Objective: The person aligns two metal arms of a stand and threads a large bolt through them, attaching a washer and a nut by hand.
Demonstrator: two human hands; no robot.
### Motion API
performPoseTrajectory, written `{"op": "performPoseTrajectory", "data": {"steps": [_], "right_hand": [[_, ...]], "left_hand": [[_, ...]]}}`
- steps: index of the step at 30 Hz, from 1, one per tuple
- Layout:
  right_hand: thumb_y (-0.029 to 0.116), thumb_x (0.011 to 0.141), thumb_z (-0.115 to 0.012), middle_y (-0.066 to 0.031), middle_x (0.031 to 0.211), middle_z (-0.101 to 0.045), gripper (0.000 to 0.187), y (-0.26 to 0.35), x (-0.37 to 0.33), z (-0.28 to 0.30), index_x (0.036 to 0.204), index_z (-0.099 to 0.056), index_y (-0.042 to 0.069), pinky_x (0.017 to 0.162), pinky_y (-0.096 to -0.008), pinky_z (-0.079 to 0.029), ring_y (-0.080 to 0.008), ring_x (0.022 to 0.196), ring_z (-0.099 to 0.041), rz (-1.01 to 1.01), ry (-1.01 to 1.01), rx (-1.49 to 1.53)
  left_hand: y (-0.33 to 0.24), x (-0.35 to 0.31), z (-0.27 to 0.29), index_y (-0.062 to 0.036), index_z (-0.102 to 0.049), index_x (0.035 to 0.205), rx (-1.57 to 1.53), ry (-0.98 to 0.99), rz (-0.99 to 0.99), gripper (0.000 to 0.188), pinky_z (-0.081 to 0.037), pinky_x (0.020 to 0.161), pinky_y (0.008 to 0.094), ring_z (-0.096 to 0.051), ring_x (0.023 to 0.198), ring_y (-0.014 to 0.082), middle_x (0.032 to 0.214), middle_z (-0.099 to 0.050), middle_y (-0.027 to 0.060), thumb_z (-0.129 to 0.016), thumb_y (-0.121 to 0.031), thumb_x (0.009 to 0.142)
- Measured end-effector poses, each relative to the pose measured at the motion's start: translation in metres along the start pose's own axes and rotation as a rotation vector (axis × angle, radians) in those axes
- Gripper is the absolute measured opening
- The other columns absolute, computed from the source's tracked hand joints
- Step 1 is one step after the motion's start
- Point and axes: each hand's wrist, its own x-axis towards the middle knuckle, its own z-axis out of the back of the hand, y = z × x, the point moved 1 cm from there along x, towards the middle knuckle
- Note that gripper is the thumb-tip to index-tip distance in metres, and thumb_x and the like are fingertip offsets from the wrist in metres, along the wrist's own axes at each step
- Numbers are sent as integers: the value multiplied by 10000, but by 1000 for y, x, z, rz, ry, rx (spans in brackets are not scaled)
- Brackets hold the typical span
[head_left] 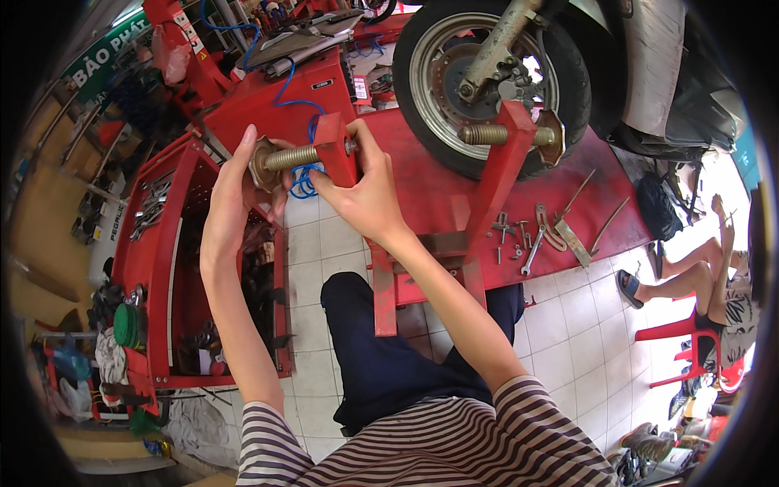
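My left hand (230,203) is closed around the flanged metal knob (261,166) on a threaded clamp screw (294,157), one finger pointing up past its edge. The screw passes through the top of a red clamp arm (333,134). My right hand (369,191) wraps that arm, thumb on the near side and fingers behind. Opposite stands a matching red arm (505,166) with its own screw (484,135) and knob (555,140), untouched. Just beyond the arms is a motorcycle front wheel (438,89).
On the red lift platform (596,207) lie a wrench (533,250), several bolts and metal parts. A red tool cart (172,268) is at my left. Blue hose (302,183) hangs behind my hands. At far right, a person's leg (677,284) shows beside a red plastic chair (677,333).
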Motion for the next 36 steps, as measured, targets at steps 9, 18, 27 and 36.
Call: {"op": "performPoseTrajectory", "data": {"steps": [9,18,27,36], "right_hand": [[43,757,-750,-60,842,-626,386,-1,-1,-1,1052,-502,21,696,-287,-477,-92,772,-558,-9,-11,32],[41,758,-755,-60,801,-616,377,2,-1,-1,1019,-484,30,675,-281,-468,-92,735,-557,-20,2,-13],[15,776,-742,-35,824,-599,350,-3,0,0,1022,-494,33,689,-263,-461,-73,761,-529,-30,0,-27],[19,776,-749,-32,833,-598,345,2,-1,0,1015,-501,32,714,-270,-460,-81,786,-525,-39,13,-27]], "left_hand": [[3,-20,-7,12,-621,1134,249,-42,-578,344,-443,1049,439,-459,1368,328,1304,-593,171,-694,79,805],[17,-31,2,-8,-576,1139,17,-289,-635,205,-426,838,307,-557,883,150,1026,-577,82,-593,-119,967],[0,-1,-17,-26,-622,855,293,-273,39,720,-390,580,292,-490,612,124,710,-578,29,-232,-603,1040],[1,-10,-7,21,-609,1100,122,-77,-137,500,-458,752,299,-577,838,136,1007,-625,84,-347,-405,1075]]}}
